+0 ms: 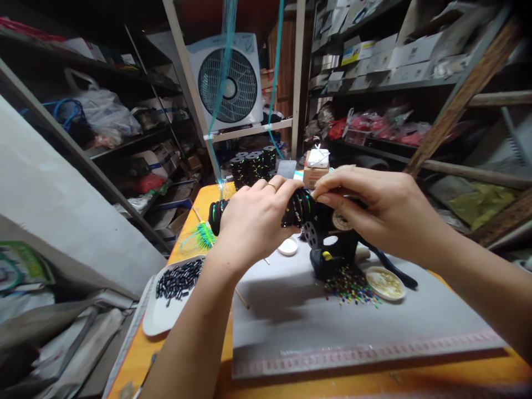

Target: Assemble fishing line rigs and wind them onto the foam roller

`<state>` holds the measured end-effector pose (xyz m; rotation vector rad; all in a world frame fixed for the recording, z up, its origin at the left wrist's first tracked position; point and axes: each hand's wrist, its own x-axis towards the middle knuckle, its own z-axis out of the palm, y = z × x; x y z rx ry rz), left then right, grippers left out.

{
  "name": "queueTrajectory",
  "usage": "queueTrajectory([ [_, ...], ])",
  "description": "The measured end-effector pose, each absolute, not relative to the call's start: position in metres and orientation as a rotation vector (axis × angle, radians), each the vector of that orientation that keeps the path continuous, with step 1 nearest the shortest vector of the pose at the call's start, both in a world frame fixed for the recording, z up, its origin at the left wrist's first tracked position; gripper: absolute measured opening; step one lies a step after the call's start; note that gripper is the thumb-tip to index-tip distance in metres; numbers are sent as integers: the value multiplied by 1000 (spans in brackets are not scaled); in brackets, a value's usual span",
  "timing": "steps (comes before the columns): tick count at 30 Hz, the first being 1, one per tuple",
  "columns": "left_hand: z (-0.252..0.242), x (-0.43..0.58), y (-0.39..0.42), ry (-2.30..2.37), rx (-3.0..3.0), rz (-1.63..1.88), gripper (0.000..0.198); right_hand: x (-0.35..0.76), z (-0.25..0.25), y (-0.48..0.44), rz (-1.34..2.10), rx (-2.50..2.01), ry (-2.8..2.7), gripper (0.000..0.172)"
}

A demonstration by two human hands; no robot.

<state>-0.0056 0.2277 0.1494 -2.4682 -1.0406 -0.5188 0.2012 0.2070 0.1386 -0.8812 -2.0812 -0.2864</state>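
My left hand (258, 221), with a ring on one finger, is wrapped over a black roll wound with shiny beaded cords (297, 208). The roll lies sideways; its middle is hidden under my palm. At its right end my right hand (369, 202) has thumb and forefinger pinched together. Whatever they hold is too small to make out. Below the right hand are a black stand (332, 255) with a small black wheel (310, 235) and a pale spool (341, 220). Mixed coloured beads (351, 285) lie loose by a shallow dish of gold bits (386, 284).
A white tray of black tube beads (148, 318) sits at the left table edge, near green bristly strands (203, 235). Dark-handled pliers (399, 271) lie right of the stand. Stacked black spools (253, 163), a small carton (313, 177) and a box fan (228, 83) stand behind.
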Motion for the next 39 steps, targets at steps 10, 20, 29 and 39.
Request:
queueTrajectory([
  [10,150,-6,227,-1060,-2482,-520,60,197,127,205,-475,-793,-2037,9],
  [20,148,-6,229,-1031,-2453,-537,54,201,105,211,-775,-679,-2098,31],
  [29,149,-8,226,-1038,-2456,-525,59,219,95,189,-863,-791,-2218,55],
  [39,153,-14,224,-969,-2526,-532,56,218,30,134,-226,-1126,-2312,11],
])
